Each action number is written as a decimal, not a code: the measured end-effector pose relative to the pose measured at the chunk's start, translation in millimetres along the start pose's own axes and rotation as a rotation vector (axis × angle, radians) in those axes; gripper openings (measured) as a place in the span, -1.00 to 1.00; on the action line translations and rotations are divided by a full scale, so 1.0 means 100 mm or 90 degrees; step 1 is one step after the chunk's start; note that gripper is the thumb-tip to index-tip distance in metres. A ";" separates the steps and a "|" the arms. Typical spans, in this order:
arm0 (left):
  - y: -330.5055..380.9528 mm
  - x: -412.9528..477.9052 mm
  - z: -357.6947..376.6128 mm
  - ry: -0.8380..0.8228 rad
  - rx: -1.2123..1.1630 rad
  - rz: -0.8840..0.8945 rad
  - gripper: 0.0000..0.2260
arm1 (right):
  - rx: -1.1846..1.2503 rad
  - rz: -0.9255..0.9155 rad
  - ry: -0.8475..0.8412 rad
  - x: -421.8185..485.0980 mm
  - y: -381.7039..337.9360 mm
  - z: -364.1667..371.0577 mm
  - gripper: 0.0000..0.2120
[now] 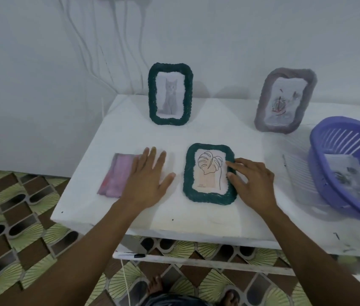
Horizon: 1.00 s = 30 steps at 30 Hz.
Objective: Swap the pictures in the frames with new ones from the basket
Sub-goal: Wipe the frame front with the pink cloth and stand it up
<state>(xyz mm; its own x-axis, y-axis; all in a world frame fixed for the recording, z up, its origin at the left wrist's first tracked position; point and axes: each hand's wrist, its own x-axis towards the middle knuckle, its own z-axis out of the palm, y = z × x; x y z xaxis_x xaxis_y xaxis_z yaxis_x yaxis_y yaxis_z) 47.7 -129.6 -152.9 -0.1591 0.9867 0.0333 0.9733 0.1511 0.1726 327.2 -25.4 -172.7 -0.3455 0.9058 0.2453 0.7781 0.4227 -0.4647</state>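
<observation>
At nine o'clock on the table (196, 133) the pink sheet (114, 175) is lying flat, set aside, I'd judge, as the picture already pulled out. Your left hand (147, 180) is lying palm down across its three o'clock edge, fingers straight and spread wide, gripping nothing. The flat green frame (188, 173) is lying face up at dead centre, showing the leaf picture (210, 171), probably laid down for easy loading. At its eleven o'clock, the cat frame (152, 93) is standing upright. Your right hand (251, 184) is reaching in from five o'clock, knuckles up, with index and thumb tips touching the flat frame's three o'clock rim; I cannot tell whether you're pinching it or just steadying it. At one o'clock the grey frame (262, 102) is leaning back, and at three o'clock the purple basket (329, 138) is holding the spare pictures (349, 173) within reach.
</observation>
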 end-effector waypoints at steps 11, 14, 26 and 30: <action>0.59 0.27 0.15 0.010 -0.432 0.063 -0.52 | 0.242 0.137 -0.033 0.09 -0.15 -0.14 -0.62; 0.63 0.41 0.01 0.047 -0.668 0.009 -0.50 | 0.468 0.197 -0.040 0.24 -0.25 -0.33 -0.63; 0.72 1.49 -0.64 -0.143 -0.894 0.086 -0.56 | 0.698 0.089 -0.036 1.13 -0.20 -0.81 -0.62; 0.72 1.84 -0.62 -0.151 -0.884 0.102 -0.51 | 0.676 0.080 -0.035 1.46 -0.10 -0.78 -0.63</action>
<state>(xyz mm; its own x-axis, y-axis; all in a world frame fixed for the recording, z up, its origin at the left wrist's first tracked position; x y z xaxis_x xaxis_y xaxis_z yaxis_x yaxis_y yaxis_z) 78.7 59.3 -73.5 0.1021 0.9948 0.0051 0.0048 -0.0056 1.0000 309.8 99.8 -65.6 -0.3388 0.9334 0.1184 -0.0363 0.1128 -0.9930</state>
